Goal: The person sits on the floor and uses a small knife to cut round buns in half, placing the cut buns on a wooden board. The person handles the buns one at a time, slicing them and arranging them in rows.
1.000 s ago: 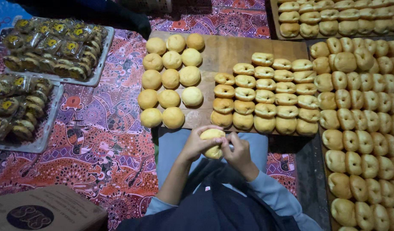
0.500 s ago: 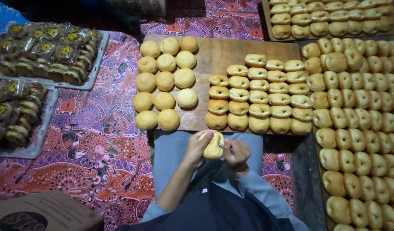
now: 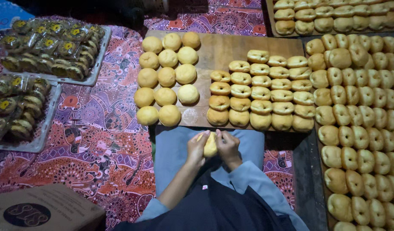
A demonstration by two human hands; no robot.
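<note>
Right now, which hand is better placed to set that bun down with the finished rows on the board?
Probably the right hand: it grips the bun from the side nearest the finished rows, while the left hand sits toward the round dough balls.

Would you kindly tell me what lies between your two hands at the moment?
In the head view, a pale yellow dough piece sits pinched between the left hand and right hand.

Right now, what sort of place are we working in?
Probably a small home or cottage bakery, worked on the floor: a wooden board of buns, trays of wrapped pastries, a patterned cloth underneath.
</note>
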